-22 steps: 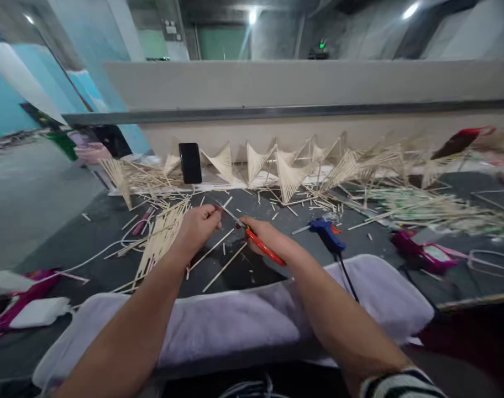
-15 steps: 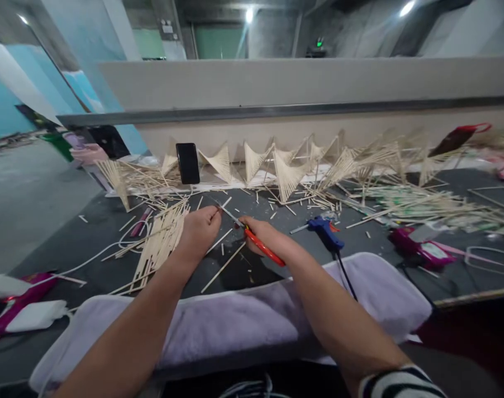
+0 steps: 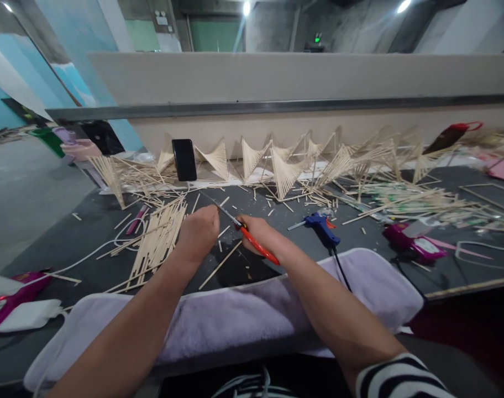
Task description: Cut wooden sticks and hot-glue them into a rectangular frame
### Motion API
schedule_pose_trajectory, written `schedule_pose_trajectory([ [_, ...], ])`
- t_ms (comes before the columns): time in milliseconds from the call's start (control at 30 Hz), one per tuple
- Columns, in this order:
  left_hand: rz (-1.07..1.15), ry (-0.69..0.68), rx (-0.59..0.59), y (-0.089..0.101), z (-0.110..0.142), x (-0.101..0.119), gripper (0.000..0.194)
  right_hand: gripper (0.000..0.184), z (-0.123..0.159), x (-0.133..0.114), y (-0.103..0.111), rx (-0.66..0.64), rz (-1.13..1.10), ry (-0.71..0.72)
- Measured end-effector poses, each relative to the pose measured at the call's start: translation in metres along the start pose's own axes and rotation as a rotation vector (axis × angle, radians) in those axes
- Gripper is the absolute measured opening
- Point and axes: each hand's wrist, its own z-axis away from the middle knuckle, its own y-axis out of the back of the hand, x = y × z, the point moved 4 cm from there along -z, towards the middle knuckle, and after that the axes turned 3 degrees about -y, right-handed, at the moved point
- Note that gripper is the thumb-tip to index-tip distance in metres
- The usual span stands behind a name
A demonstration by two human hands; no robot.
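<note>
My right hand (image 3: pixel 256 233) is wrapped round red-handled scissors (image 3: pixel 260 247), whose narrow metal blades reach forward and left. Beside the blades, my left hand (image 3: pixel 200 229) is closed in a fist; what is in its fingers, if anything, is hidden. Left of that fist lies a pile of thin wooden sticks (image 3: pixel 158 235). Another wooden stick (image 3: pixel 219 266) rests on the dark table (image 3: pixel 277 271) between my forearms. Several short cut bits of stick are scattered around the blades.
A blue glue gun (image 3: pixel 323 229) lies to the right, its cord crossing a lilac cushion (image 3: pixel 243 320) at the front edge. Stick-built models (image 3: pixel 285 171) line the back, near a standing phone (image 3: pixel 184 160). Magenta devices (image 3: pixel 415 243) with white cables lie at both sides.
The view has shifted slightly. The short stick seen by the blade tips at my left fingers half a second ago no longer shows there. Both hands stay in about the same place.
</note>
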Motion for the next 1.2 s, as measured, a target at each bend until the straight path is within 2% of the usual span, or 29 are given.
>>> schedule_pose_trajectory([
  [233, 0.018, 0.005, -0.036, -0.002, -0.003, -0.003, 0.024, 0.048, 0.005, -0.002, 0.003, -0.066, -0.007, 0.121],
  [400, 0.036, -0.005, -0.032, -0.004, -0.005, -0.002, 0.023, 0.038, 0.012, -0.003, 0.009, -0.158, -0.087, 0.069],
  [533, 0.073, 0.007, -0.038, -0.007, -0.005, -0.001, 0.023, 0.028, 0.014, -0.006, 0.014, -0.153, -0.107, 0.013],
  [633, 0.123, 0.025, -0.036, -0.011, -0.005, -0.003, 0.025, 0.028, 0.016, -0.007, 0.016, -0.162, -0.077, -0.021],
  [800, 0.268, 0.112, -0.084, -0.015, -0.006, -0.008, 0.027, 0.030, 0.018, -0.005, 0.016, -0.176, -0.012, -0.037],
  [967, 0.440, 0.202, -0.106, -0.013, -0.008, -0.011, 0.024, 0.030, 0.017, -0.002, 0.018, -0.110, -0.013, -0.028],
  [1100, 0.592, 0.305, -0.143, -0.014, -0.008, -0.014, 0.021, 0.029, 0.016, -0.006, 0.019, -0.167, -0.101, -0.015],
  [1200, 0.600, 0.310, -0.137, -0.013, -0.007, -0.014, 0.021, 0.030, 0.016, -0.008, 0.021, -0.163, -0.089, -0.035],
])
